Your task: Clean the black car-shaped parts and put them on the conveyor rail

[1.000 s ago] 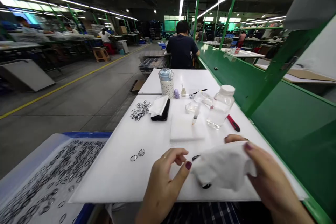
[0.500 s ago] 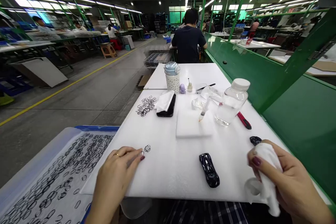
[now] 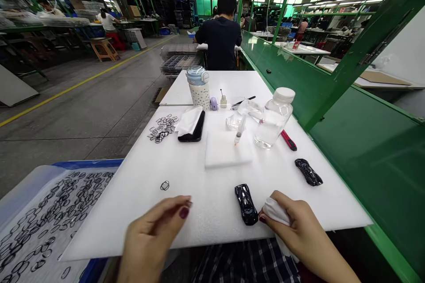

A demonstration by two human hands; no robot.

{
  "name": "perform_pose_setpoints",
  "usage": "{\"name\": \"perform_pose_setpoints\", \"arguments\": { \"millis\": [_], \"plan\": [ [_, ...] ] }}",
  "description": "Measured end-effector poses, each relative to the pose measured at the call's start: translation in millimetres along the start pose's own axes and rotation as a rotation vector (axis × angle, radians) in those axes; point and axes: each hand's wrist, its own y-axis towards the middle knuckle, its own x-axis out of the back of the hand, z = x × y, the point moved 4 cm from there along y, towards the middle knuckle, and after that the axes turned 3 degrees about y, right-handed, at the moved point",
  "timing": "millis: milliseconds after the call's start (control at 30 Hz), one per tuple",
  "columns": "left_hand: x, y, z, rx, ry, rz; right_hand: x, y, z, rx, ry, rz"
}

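Observation:
My left hand [image 3: 154, 234] is over the front of the white table, thumb and fingertips pinched together. Whatever is between them, if anything, is too small to make out. A thin dark ring [image 3: 164, 185] lies on the table just beyond that hand. Crumpled in my right hand [image 3: 295, 223] is a white cloth [image 3: 276, 211], its loose end hanging past the table edge. The right fingertips are close to the rear of a glossy black toy car [image 3: 246, 204]; whether they touch it I cannot tell. A second black toy car [image 3: 308, 172] rests farther right.
A white foam pad [image 3: 227, 159] bears a syringe [image 3: 239, 132]. Around it are a clear bottle [image 3: 274, 119], a red cutter [image 3: 288, 140], a phone [image 3: 195, 130] under tissue and a tumbler [image 3: 199, 90]. Several rings [image 3: 162, 128] lie left; more fill a blue-edged tray [image 3: 88, 163].
The view has turned rightward. My left hand has left the ring on the table and moved right. My right hand has brought the cloth left, beside the nearer toy car.

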Motion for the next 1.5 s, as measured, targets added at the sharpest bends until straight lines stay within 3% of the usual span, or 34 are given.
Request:
{"name": "perform_pose_setpoints", "arguments": {
  "millis": [133,200,267,367,467,600,733,900,1033,1200,1300,1433,1500],
  "plan": [
    [-73.2,-24,-4,0.298,-0.643,0.339,6,-5,1,-0.030,0.144,-0.064],
    [-95.9,-32,-8,0.370,-0.805,0.441,9,-9,1,-0.022,0.203,-0.141],
    [-106.5,-36,-7,0.402,-0.874,0.488,9,-12,4,0.003,0.280,-0.218],
    [-107.8,-39,-2,0.400,-0.892,0.508,6,-13,12,0.054,0.317,-0.332],
    [-104.9,-40,0,0.392,-0.909,0.506,1,-11,29,0.257,0.188,-0.434],
    [-104.9,-40,-1,0.389,-0.924,0.487,-11,-7,54,0.664,-0.027,-0.420],
    [-106.9,-41,-1,0.406,-0.918,0.459,-22,-7,69,0.812,-0.297,-0.434],
    [-106.0,-40,0,0.442,-0.927,0.395,-12,-11,79,0.843,-0.460,-0.343],
    [-106.8,-40,-2,0.426,-0.914,0.425,-3,-8,84,0.820,-0.503,-0.408],
    [-106.1,-40,-1,0.454,-0.935,0.381,-15,-5,85,0.862,-0.472,-0.277],
    [-105.0,-41,1,0.453,-0.917,0.378,-8,-10,83,0.838,-0.543,-0.237],
    [-104.0,-41,2,0.366,-0.836,0.411,10,-7,72,0.566,-0.316,-0.313],
    [-102.6,-41,0,0.241,-0.776,0.405,4,1,60,0.346,-0.099,-0.199]
  ]
}}
